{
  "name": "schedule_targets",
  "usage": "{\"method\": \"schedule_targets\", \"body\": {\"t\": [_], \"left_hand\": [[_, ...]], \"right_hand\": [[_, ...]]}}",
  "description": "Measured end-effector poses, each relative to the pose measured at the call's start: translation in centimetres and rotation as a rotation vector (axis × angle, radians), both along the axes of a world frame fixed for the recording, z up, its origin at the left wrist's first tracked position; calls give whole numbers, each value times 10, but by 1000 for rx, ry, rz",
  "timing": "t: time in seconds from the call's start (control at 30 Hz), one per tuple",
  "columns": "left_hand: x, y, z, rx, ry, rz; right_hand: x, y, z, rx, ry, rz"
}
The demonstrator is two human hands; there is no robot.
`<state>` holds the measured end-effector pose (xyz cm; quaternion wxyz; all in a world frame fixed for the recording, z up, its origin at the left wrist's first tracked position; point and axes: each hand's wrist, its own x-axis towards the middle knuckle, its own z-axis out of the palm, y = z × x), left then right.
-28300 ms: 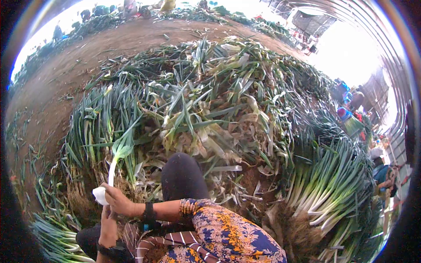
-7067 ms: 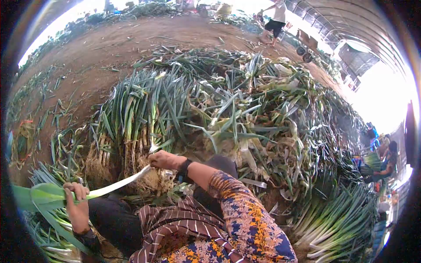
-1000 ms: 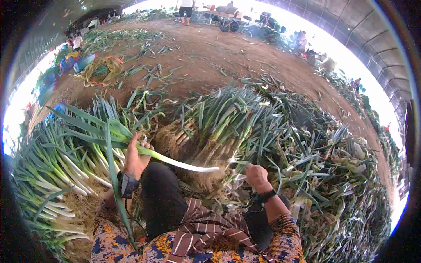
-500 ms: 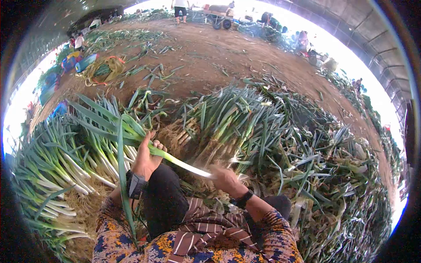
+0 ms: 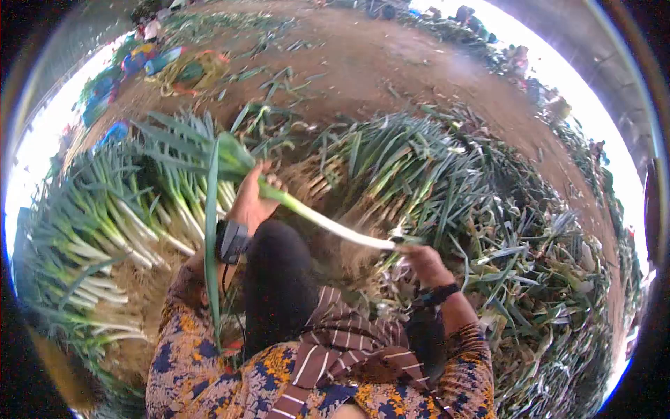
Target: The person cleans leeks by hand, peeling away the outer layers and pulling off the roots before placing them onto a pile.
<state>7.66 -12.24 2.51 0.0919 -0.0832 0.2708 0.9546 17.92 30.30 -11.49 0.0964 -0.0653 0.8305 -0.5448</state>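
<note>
A long leek [image 5: 333, 227] slants across in front of me, its green leaves at the upper left and its white stem running down to the right. My left hand [image 5: 252, 197] is wrapped round it where the green meets the white. One long leaf hangs down past my left forearm. At the root end, my right hand [image 5: 423, 265] is closed with its fingertips on the tip of the white stem. Trimmed-looking leeks [image 5: 132, 227] lie in a row to my left, white stems towards me. Ahead, a heap of leeks with brown roots [image 5: 391, 164] spreads out.
Loose leaves and peelings [image 5: 516, 279] are piled along my right side. Beyond the heaps runs bare brown ground [image 5: 342, 56]. Blue and yellow bundles [image 5: 150, 61] stand at the far left, near a person [image 5: 152, 28]. My raised knee [image 5: 279, 279] is between my arms.
My right hand has moved right and away from the left hand, showing more white stem. My left hand keeps its hold. The view has tipped downward.
</note>
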Motion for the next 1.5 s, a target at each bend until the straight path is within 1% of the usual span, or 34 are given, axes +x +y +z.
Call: {"method": "schedule_targets", "body": {"t": [0.03,0.07,0.1,0.13,0.17,0.23,0.27,0.3,0.33,0.37,0.4,0.43,0.5,0.57,0.63,0.67,0.7,0.73,0.77,0.83,0.87,0.9,0.93,0.97,1.0,1.07,1.13,1.17,1.27,1.33,1.37,1.4,1.43,1.5], "left_hand": [[-6,-3,2,-8,18,14],[-13,-8,3,15,6,64],[-13,-12,15,-48,-10,131],[-16,-20,21,-50,11,176],[-19,-34,25,-52,35,225],[-33,-79,28,-62,101,338],[-38,-110,34,17,75,310],[-18,-114,62,-96,150,422],[-5,-128,78,-117,179,451],[5,-152,85,-146,198,493],[19,-175,96,-165,219,474],[40,-197,108,-194,232,471],[99,-213,145,-337,164,659],[171,-236,172,-456,85,837],[244,-269,172,-504,50,954],[289,-293,169,-502,62,983],[320,-307,164,-501,68,1001],[362,-306,161,-636,6,1117],[407,-318,149,-620,-23,1163],[496,-342,110,-587,-65,1246],[530,-341,93,-571,-162,1363],[563,-337,73,-550,-256,1475],[582,-328,46,-554,-312,1487],[611,-330,22,-543,-370,1494],[646,-341,-13,-479,-407,1488],[695,-348,-70,-384,-503,1486],[732,-347,-108,-348,-603,1480],[739,-349,-128,-338,-632,1461],[727,-386,-179,-322,-657,1369],[708,-406,-199,-315,-690,1337],[697,-415,-205,-321,-707,1328],[693,-418,-206,-326,-731,1334],[688,-423,-207,-336,-749,1328],[678,-427,-205,-352,-781,1340]], "right_hand": [[12,-10,63,185,43,-22],[4,16,49,345,109,20],[-6,53,16,674,240,120],[-19,89,-9,1122,430,251],[-26,126,-32,1476,581,344],[-1,164,-13,1186,341,117],[4,177,-3,1128,66,-47],[9,177,3,1080,-25,-151],[14,179,8,1030,-109,-260],[21,170,17,1000,-11,-306],[23,160,29,1034,73,-231],[14,149,26,1052,168,-138],[-27,156,-21,813,60,145],[-54,113,-53,1151,283,527],[-73,87,-109,814,246,427],[-78,78,-139,712,277,423],[-78,49,-129,669,207,453],[-80,22,-122,627,135,480],[-70,-6,-112,522,4,450],[-75,-38,-102,663,211,668],[-65,-67,-71,825,167,718],[-72,-59,-89,719,367,773],[-105,-38,-135,573,177,719],[-127,-28,-164,439,-11,659],[-126,-35,-153,486,97,684],[-105,-63,-109,587,315,711],[-89,-87,-98,260,-29,625],[-94,-88,-96,395,100,685],[-78,-82,-77,1152,791,1055],[-69,-77,-73,1480,1004,1209],[-76,-76,-88,1436,617,1188],[-92,-47,-135,1145,581,1030],[-65,-80,-59,1098,296,924],[-44,-84,-22,810,211,744]]}}
